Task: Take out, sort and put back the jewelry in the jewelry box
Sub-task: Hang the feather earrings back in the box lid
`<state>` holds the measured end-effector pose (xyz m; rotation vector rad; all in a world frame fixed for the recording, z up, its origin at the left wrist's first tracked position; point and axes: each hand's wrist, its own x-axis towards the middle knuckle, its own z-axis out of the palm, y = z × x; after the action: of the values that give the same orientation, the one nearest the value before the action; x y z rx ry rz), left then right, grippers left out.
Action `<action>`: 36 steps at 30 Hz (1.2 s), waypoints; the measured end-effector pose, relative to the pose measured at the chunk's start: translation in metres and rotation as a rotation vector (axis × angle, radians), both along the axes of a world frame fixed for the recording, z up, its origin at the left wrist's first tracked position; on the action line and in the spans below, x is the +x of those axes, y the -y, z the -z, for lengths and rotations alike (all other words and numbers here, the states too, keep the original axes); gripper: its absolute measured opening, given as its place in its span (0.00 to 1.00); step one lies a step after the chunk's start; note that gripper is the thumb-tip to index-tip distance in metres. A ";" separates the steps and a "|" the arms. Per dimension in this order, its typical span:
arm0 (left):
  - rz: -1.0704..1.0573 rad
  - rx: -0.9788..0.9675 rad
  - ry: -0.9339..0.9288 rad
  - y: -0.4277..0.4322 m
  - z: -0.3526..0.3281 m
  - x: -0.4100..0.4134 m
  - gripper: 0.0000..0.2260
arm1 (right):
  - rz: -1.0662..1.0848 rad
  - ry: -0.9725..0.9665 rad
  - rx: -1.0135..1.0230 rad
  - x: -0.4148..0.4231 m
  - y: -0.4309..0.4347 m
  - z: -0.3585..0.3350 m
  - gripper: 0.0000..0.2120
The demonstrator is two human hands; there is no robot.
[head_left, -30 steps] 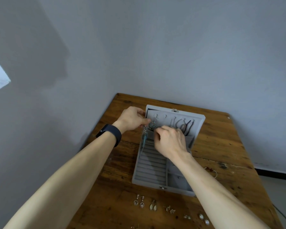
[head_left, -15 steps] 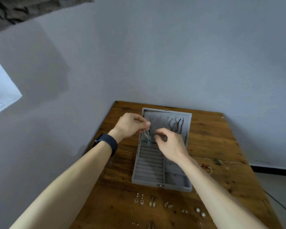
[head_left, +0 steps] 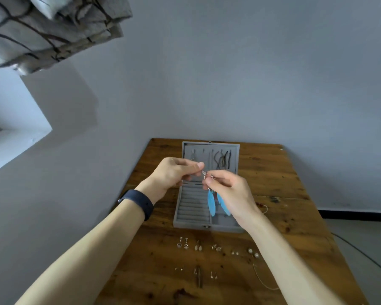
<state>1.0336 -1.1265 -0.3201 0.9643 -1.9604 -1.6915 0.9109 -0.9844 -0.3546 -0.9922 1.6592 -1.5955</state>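
Note:
A grey jewelry box lies open on the wooden table, with dark necklaces hanging in its raised lid. Above the box, my left hand pinches the metal hook of a blue feather earring. My right hand pinches the hook of a second blue feather earring right beside it. Both feathers dangle over the box's ring slots. The two hooks meet between my fingertips.
Several pairs of small earrings lie in rows on the table in front of the box, pearl studs among them. A thin chain lies at the front right. A bracelet sits right of the box. A cable runs over the floor.
Both hands have lifted away from the lid, drawing the blue feather earrings out so they hang free above the box. The camera has tilted upward.

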 end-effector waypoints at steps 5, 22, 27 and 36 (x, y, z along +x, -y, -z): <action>0.059 -0.085 0.041 -0.020 -0.008 0.014 0.11 | -0.014 0.081 -0.002 0.003 -0.025 0.000 0.09; 0.032 -0.313 -0.008 -0.043 -0.024 0.015 0.08 | -0.163 0.554 0.044 0.014 -0.036 -0.018 0.16; 0.047 -0.324 -0.013 -0.043 -0.023 0.015 0.09 | -0.222 0.448 0.046 0.011 -0.033 -0.020 0.11; 0.005 -0.340 0.043 -0.042 -0.026 0.014 0.09 | -0.041 0.026 0.009 0.018 -0.029 -0.024 0.06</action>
<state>1.0476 -1.0845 -0.2939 0.8729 -2.1858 -1.2892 0.9294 -0.9551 -0.3308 -0.9905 1.6171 -1.5665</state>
